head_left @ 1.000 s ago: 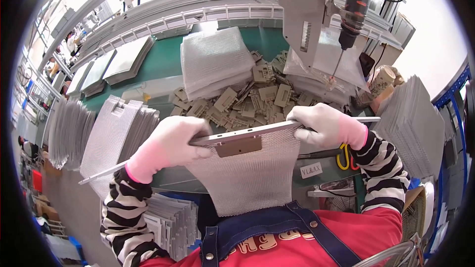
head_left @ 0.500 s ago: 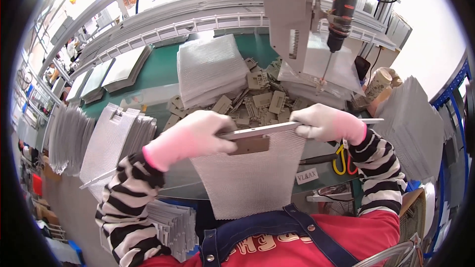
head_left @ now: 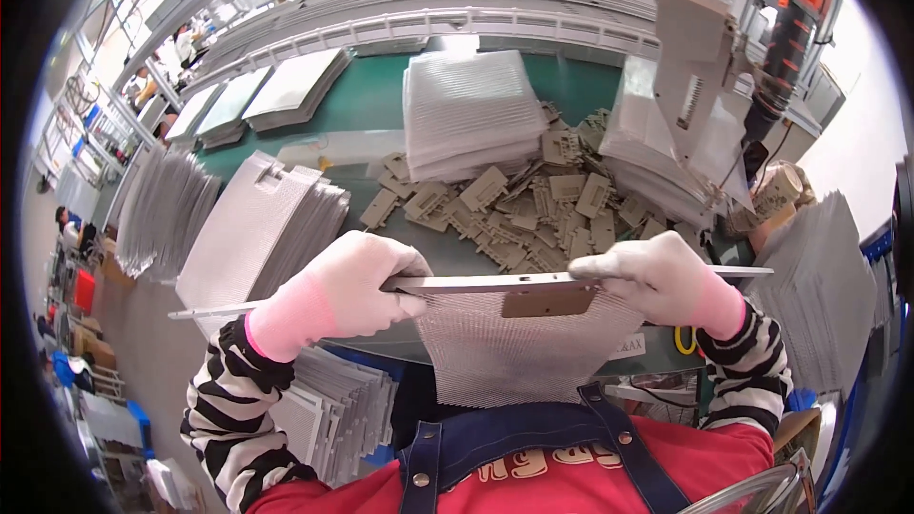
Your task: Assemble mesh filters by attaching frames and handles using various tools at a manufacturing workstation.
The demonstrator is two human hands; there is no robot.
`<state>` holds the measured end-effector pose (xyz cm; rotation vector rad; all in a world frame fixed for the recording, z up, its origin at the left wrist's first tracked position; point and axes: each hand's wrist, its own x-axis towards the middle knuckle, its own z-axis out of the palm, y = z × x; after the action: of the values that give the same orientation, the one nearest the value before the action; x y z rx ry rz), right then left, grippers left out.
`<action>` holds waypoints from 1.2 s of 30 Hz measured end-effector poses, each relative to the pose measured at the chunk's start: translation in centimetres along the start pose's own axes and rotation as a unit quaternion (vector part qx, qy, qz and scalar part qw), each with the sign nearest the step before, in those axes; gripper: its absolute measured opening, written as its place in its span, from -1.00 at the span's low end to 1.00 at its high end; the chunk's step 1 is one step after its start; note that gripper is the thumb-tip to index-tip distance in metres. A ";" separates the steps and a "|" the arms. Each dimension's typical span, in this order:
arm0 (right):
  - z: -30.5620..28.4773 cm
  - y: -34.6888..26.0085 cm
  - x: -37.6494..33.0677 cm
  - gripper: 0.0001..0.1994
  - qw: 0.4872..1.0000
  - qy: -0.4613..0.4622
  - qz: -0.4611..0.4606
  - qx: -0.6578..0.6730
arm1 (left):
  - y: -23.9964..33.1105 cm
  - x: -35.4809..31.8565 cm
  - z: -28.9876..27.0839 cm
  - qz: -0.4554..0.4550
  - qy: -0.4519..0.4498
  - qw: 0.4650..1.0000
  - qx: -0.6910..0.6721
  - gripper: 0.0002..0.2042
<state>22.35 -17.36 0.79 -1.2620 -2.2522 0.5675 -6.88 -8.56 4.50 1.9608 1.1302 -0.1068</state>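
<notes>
My left hand (head_left: 347, 284), in a white glove with a pink cuff, is closed round a long silver metal strip (head_left: 486, 283). Farther right, my gloved right hand (head_left: 657, 278) pinches the same strip between thumb and fingers. Below the strip hangs a silver mesh panel (head_left: 528, 352), its upper edge against it and its lower part close to my apron. A flat beige plastic piece (head_left: 549, 302) sits at the panel's upper edge, just under the strip. The strip's ends stick out past both hands.
Loose beige plastic parts (head_left: 543, 209) are heaped beyond my hands. A stack of mesh sheets (head_left: 471, 109) lies behind them, more panels (head_left: 257, 228) lean at left. An orange and black power screwdriver (head_left: 785, 48) hangs at upper right, near a grey panel stack (head_left: 819, 276).
The view has shifted, so the bench things sit farther right. Both hands still hold the strip, which now lies more level; its left end shows farther out.
</notes>
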 end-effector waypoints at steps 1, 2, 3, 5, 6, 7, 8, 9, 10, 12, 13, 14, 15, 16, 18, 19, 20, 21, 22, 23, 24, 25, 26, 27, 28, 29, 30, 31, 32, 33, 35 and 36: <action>0.0 -0.2 -0.1 -0.68 1.000 -0.011 0.002 -0.009 | -0.4 -0.4 0.2 -0.008 0.006 1.000 -0.005 -0.76; -0.2 -0.2 -0.6 -0.68 1.000 -0.020 0.008 -0.022 | -0.7 -0.6 0.3 0.019 0.017 0.999 -0.025 -0.76; -0.2 -0.1 -1.0 -0.68 1.000 -0.014 0.000 -0.021 | -0.6 -0.7 0.5 0.046 0.028 0.998 -0.044 -0.76; -0.5 -0.5 -1.3 -0.67 1.000 -0.016 0.002 -0.017 | -0.5 -1.4 0.6 0.009 0.023 0.997 -0.078 -0.75; -0.7 -0.7 -1.4 -0.67 1.000 -0.014 0.007 -0.012 | -1.0 -1.4 0.8 0.032 0.038 0.996 -0.068 -0.75; -0.6 -0.6 -1.3 -0.66 1.000 0.003 -0.005 0.007 | -1.2 -1.6 1.0 0.056 0.052 0.995 -0.057 -0.75; -0.8 -1.3 -1.0 -0.67 0.999 -0.014 0.005 -0.030 | -1.2 -1.7 0.9 0.057 0.049 0.995 -0.058 -0.75; -1.0 -2.0 -0.5 -0.68 0.997 -0.031 0.015 -0.067 | -1.0 -1.9 0.6 0.032 0.040 0.996 -0.071 -0.74; -0.7 -1.7 -0.3 -0.69 0.998 -0.021 0.007 -0.058 | -0.6 -2.1 0.4 0.006 0.030 0.996 -0.084 -0.73; -0.5 -1.1 -0.5 -0.69 1.000 -0.010 -0.007 -0.023 | -1.4 -1.8 0.5 0.071 0.068 0.995 -0.006 -0.78; -0.6 -1.0 -0.6 -0.69 0.999 -0.002 -0.032 0.013 | -2.7 -1.6 1.3 0.173 0.124 0.975 0.063 -0.81; -0.9 -1.2 -0.7 -0.69 1.000 -0.028 -0.011 0.007 | -2.1 -1.8 1.4 0.159 0.120 0.977 0.071 -0.81; -1.0 -1.2 -0.5 -0.69 0.999 -0.032 -0.014 -0.018 | -2.1 -1.5 1.5 0.164 0.117 0.977 0.072 -0.81; -0.9 -1.1 -0.1 -0.70 0.998 -0.036 -0.017 -0.044 | -2.2 -1.1 1.6 0.141 0.124 0.982 0.015 -0.80; 0.2 -0.2 0.6 -0.71 0.998 0.014 -0.024 -0.049 | -1.7 -0.4 1.1 0.081 0.115 0.989 -0.036 -0.75; 0.6 0.5 0.8 -0.71 0.998 0.040 -0.035 -0.042 | -1.7 0.0 1.0 0.085 0.111 0.990 -0.035 -0.75; 0.4 0.8 1.0 -0.69 1.000 0.009 -0.008 -0.023 | -2.1 0.6 0.8 0.133 0.099 0.986 0.037 -0.74; 0.6 1.1 1.2 -0.69 1.000 0.011 -0.004 -0.025 | -2.5 1.3 0.6 0.180 0.086 0.974 0.108 -0.73; 0.8 1.4 1.4 -0.68 1.000 -0.001 0.014 -0.012 | -2.7 2.0 0.5 0.228 0.065 0.951 0.199 -0.74; 0.9 1.6 1.5 -0.68 0.999 -0.014 0.034 0.002 | -2.1 2.5 0.7 0.232 0.061 0.951 0.197 -0.74; 0.9 1.5 1.7 -0.68 0.999 -0.019 0.045 0.016 | -1.2 2.9 1.1 0.205 0.042 0.954 0.214 -0.74; 0.7 1.8 1.7 -0.69 0.999 -0.033 0.034 0.003 | -0.6 3.3 1.4 0.179 0.023 0.956 0.231 -0.73; 0.5 2.1 1.7 -0.69 0.999 -0.045 0.018 -0.010 | -0.5 4.2 1.6 0.158 0.008 0.953 0.259 -0.72; 0.2 2.8 1.3 -0.71 0.996 -0.062 0.040 -0.052 | -1.1 4.8 1.5 0.181 0.004 0.947 0.264 -0.72; -0.3 3.6 0.8 -0.72 0.993 -0.058 0.066 -0.073 | -1.9 5.1 1.2 0.205 0.001 0.941 0.269 -0.73; -0.8 4.4 0.5 -0.73 0.990 -0.054 0.089 -0.093 | -2.0 5.0 0.7 0.213 0.006 0.942 0.258 -0.72; -1.5 4.8 0.0 -0.76 0.987 -0.050 0.127 -0.086 | -1.8 5.0 0.5 0.216 0.006 0.942 0.259 -0.72; -2.1 4.7 -0.3 -0.75 0.981 -0.080 0.172 -0.049 | -1.3 4.7 0.0 0.138 -0.038 0.967 0.212 -0.72; -2.7 4.1 -0.6 -0.74 0.970 -0.111 0.216 -0.010 | -0.8 4.3 -0.1 0.057 -0.083 0.982 0.162 -0.71; -2.7 4.6 -0.9 -0.72 0.972 -0.146 0.187 -0.005 | -1.2 4.5 0.2 0.095 -0.076 0.975 0.186 -0.73; -2.3 4.9 -1.2 -0.70 0.966 -0.199 0.164 0.026 | -1.0 4.6 0.6 0.104 -0.074 0.971 0.202 -0.72; -2.4 4.6 -0.9 -0.72 0.959 -0.207 0.188 0.045 | -1.0 4.7 0.7 0.114 -0.071 0.967 0.218 -0.70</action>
<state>27.23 -15.65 -0.18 -1.6622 -2.2772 1.1543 -4.62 -5.71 1.34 2.4136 0.8270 -0.3962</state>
